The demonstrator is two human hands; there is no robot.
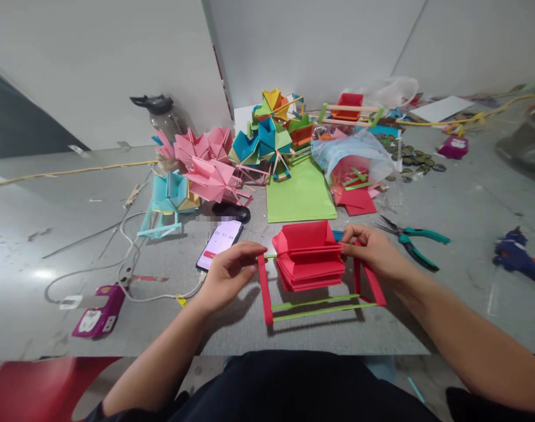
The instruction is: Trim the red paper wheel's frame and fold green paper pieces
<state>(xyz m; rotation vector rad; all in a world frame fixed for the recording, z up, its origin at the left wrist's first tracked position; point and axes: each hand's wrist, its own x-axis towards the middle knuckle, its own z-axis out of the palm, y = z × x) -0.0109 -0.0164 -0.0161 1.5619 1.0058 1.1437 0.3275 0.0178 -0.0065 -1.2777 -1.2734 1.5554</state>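
Between my hands is a red folded-paper wheel model (311, 255) with boxy paper compartments. Red paper legs stand at its two sides, and thin green crossbars (320, 304) join them low down. My left hand (232, 272) pinches the top of the left leg, where a green axle end shows. At the other side, my right hand (369, 249) has its thumb and fingers closed around the top of the right legs beside the wheel. A small blue item (337, 235) shows partly behind the wheel; its kind is hidden.
Behind lie green paper sheets (300, 193), pink paper wheels (212, 179) and multicoloured ones (267, 140). A phone (219, 243) with a running timer lies by my left hand. Pliers (415, 239) and a blue glue gun (520, 255) are at right, a purple power socket (101, 310) at left.
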